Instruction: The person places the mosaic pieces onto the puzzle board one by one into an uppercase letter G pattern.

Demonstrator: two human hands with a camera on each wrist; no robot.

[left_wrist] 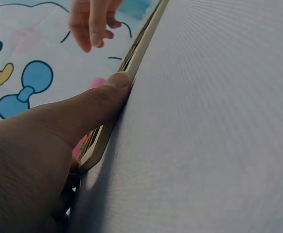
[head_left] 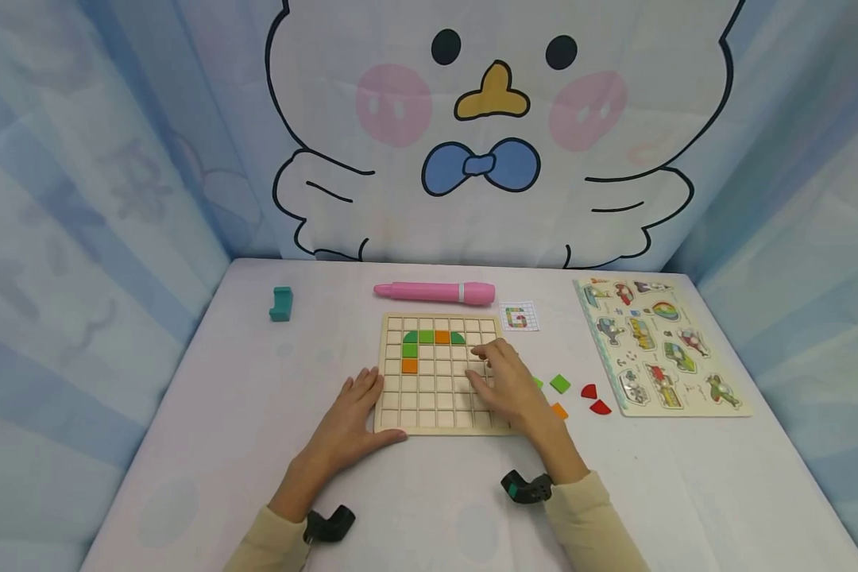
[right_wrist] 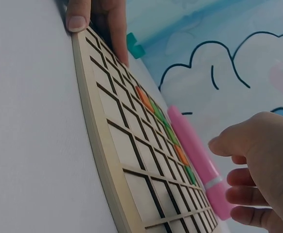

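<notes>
A wooden grid board (head_left: 436,413) lies on the table. Near its top left, green and orange pieces fill a row, with a green quarter-round (head_left: 457,338) at the right end; below the row's left end are a green square (head_left: 410,350) and an orange square (head_left: 410,366). My left hand (head_left: 349,421) steadies the board's lower left corner, thumb (left_wrist: 102,94) against the front edge. Over the board's right side hovers my right hand (head_left: 508,385), its fingers loosely bent and apart from the thumb. Nothing shows between them in the right wrist view.
Loose pieces lie right of the board: a green square (head_left: 560,384), an orange piece (head_left: 559,411) and red quarter-rounds (head_left: 600,407). Behind it are a pink pen (head_left: 429,291) and a pattern card (head_left: 519,316). A picture puzzle board (head_left: 665,349) lies right; a teal block (head_left: 281,304) stands left.
</notes>
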